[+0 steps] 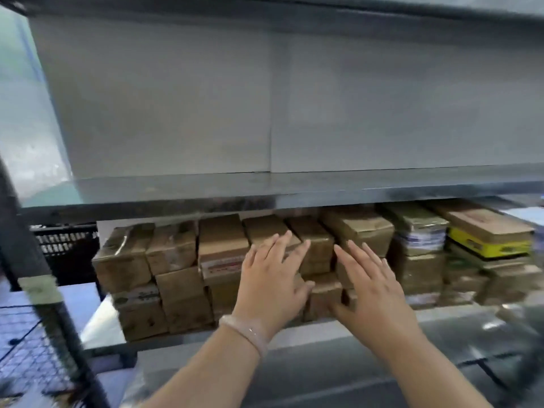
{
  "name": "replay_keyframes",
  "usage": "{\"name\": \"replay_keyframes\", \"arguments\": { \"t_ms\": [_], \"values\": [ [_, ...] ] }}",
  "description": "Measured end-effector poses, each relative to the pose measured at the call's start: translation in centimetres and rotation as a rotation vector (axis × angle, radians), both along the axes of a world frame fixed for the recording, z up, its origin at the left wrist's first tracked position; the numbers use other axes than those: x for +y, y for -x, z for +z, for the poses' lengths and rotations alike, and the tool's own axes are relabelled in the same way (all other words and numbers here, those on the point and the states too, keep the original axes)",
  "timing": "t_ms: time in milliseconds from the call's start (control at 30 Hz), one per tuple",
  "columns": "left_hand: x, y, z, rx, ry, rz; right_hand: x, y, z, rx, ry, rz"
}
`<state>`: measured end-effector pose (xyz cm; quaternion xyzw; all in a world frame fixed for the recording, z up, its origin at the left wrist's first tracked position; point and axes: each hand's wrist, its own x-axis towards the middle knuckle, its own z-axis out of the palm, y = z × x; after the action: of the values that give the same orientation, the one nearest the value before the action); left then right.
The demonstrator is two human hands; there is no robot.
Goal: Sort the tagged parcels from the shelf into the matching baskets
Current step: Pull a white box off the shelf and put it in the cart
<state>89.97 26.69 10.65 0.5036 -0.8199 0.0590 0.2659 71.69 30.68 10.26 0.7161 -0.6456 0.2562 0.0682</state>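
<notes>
My left hand (273, 278) and right hand (372, 285) reach side by side towards the lower shelf (100, 319). The fingers of both are straight and spread, and they grip nothing. They flank one narrow column among the brown taped parcels (316, 245). I judge this is because the boxes stand packed edge to edge in two layers, so a box wedged that tight has to be squeezed from both sides before it will slide out. My left thumb looks to touch the lower box (323, 295) of that column, and my right thumb sits just beside it. The tags are too blurred to read, so I cannot tell which basket it belongs in. A black slatted basket (67, 248) shows behind the shelf's left end.
</notes>
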Motion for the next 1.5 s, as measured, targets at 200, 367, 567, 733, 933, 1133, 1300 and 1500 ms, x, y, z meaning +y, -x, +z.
{"name": "replay_keyframes", "arguments": {
  "t_ms": [200, 367, 567, 733, 933, 1133, 1300, 1500],
  "values": [
    [-0.6, 20.2, -0.4, 0.008, -0.008, -0.26, 3.1, 18.5, -0.6, -0.004, -0.009, -0.252],
    [-0.3, 33.4, -1.6, -0.006, -0.084, -0.41, 6.8, 30.1, -0.9, 0.006, -0.058, -0.428],
    [-0.2, 45.1, -2.5, -0.037, -0.138, -0.553, 9.5, 39.7, -1.9, -0.103, -0.085, -0.599],
    [-2.4, 52.5, -3.1, -0.037, -0.166, -0.61, 8.0, 45.4, -3.2, -0.125, -0.112, -0.64],
    [-9.0, 59.9, -2.2, 0.049, -0.186, -0.565, 1.7, 52.0, -2.2, -0.147, -0.091, -0.644],
    [-14.7, 65.6, -0.1, 0.17, -0.243, -0.44, -5.7, 57.7, -0.2, -0.148, -0.089, -0.575],
    [-16.9, 67.6, -0.2, 0.122, -0.291, -0.354, -10.7, 61.0, -0.6, -0.208, -0.129, -0.464],
    [-18.3, 68.8, 0.1, 0.075, -0.333, -0.195, -17.3, 65.0, -0.2, -0.336, -0.128, -0.314]
  ]
}}
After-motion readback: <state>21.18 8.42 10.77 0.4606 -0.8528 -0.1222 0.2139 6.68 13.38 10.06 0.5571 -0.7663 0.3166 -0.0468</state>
